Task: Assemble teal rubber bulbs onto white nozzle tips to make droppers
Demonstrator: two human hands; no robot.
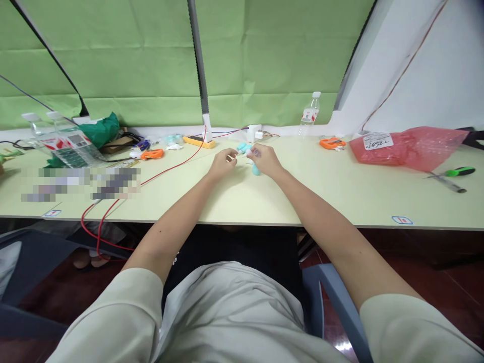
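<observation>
Green sheeting point(283, 60) with dark strips hangs behind a long, pale yellow-green table point(245, 204); to the right is a white wall point(427, 75), and below is a dark red floor point(336, 312). The landmark is the yellow-cased device point(199, 142) at the table's back. Left of it, clear plastic bottles point(71, 146) with white caps and red-and-white labels stand beside a crumpled green plastic bag point(101, 130). Well right of it, a clear, white-capped bottle point(310, 113) stands near the sheeting; whether it holds liquid I cannot tell. Farther right lies a translucent red plastic bag point(404, 148) with a handwritten white label, its contents indistinct.

Just right of the device and nearer the person, the left hand point(225, 164) is loosely curled, fingers parted, with nothing clearly in its grasp. Beyond it, the right hand point(265, 160) has its fingertips pinched on a small whitish piece point(248, 153). Light-blue pieces point(242, 147) and a rounded light-blue piece point(256, 170) are beside that hand.
</observation>
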